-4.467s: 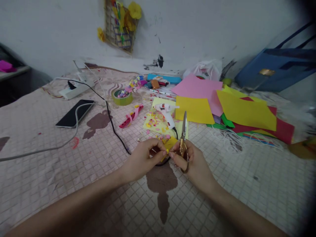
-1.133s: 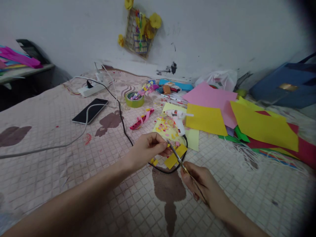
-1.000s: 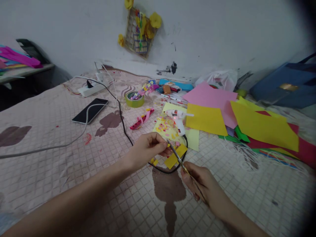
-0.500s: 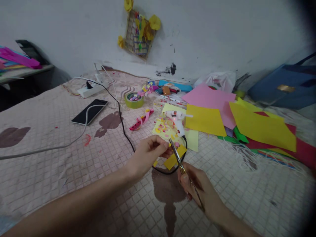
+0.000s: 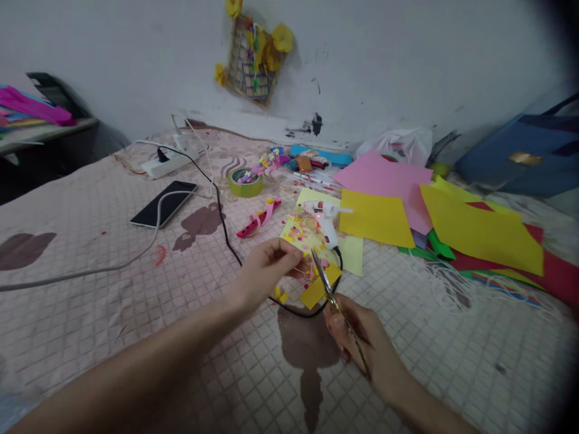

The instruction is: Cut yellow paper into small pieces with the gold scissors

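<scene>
Gold-handled metal scissors [image 5: 324,278], grasped in the right hand [image 5: 362,343] above the checked, cloth-covered desk [image 5: 136,307], slant away leftward, tips just right of the left hand [image 5: 265,270], whose fingers [image 5: 289,261] pinch together, contents impossible to tell.

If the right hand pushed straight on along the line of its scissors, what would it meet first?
Scissors leading, the right hand would probably meet the small scraps on the pale yellow sheet beside the glue gun, though the scissors' height above them is unclear.
</scene>
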`<state>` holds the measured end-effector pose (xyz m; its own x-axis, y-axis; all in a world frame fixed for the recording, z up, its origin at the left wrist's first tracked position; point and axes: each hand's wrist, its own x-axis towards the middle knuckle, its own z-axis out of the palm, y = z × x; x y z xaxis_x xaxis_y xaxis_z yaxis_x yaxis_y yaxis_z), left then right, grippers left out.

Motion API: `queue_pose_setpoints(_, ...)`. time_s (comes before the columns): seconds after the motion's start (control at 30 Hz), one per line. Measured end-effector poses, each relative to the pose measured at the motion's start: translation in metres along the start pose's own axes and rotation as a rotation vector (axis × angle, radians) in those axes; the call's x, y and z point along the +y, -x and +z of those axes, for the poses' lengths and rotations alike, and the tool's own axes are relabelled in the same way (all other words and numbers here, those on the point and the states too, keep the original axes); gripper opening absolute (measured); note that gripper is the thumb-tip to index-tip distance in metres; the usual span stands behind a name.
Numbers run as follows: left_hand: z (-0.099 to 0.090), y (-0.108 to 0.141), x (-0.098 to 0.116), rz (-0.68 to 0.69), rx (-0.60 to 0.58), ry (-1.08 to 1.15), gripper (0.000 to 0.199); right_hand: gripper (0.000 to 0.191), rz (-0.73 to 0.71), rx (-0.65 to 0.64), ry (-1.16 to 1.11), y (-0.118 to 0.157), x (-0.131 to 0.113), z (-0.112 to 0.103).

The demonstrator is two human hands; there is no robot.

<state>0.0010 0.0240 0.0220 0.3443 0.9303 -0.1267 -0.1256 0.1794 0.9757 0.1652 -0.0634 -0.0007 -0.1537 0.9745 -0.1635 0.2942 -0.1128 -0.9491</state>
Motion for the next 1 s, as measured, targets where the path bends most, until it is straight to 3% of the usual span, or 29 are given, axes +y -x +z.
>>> queue_pose_setpoints(0.17, -0.039, -0.020, 0.008, 0.130, -0.081, -0.570, 0.014, 0.046, -0.004, 0.017, -0.046, -0.001, 0.004, -0.005)
queue_pose_setpoints(0.27, -0.047, -0.023, 0.002, 0.236, -0.124, -0.900, 0.014, 0.045, 0.019, 0.009, -0.050, -0.001, 0.005, -0.007)
queue_pose_setpoints(0.33, -0.046, -0.023, -0.003, 0.282, -0.128, -1.003, 0.015, 0.045, 0.029, 0.003, -0.052, 0.000, 0.005, -0.007)
queue_pose_setpoints(0.67, -0.045, -0.022, -0.001, 0.341, -0.229, -1.127, 0.018, 0.047, -0.003, 0.010, -0.046, -0.003, 0.005, -0.009)
queue_pose_setpoints(0.87, -0.050, -0.023, -0.004, 0.313, -0.166, -1.141, 0.009, 0.046, -0.011, 0.013, -0.034, -0.003, 0.008, -0.009)
queue_pose_setpoints(1.0, -0.052, -0.023, -0.002, 0.369, -0.130, -1.182, 0.010, 0.046, 0.006, -0.006, -0.024, -0.003, 0.007, -0.010)
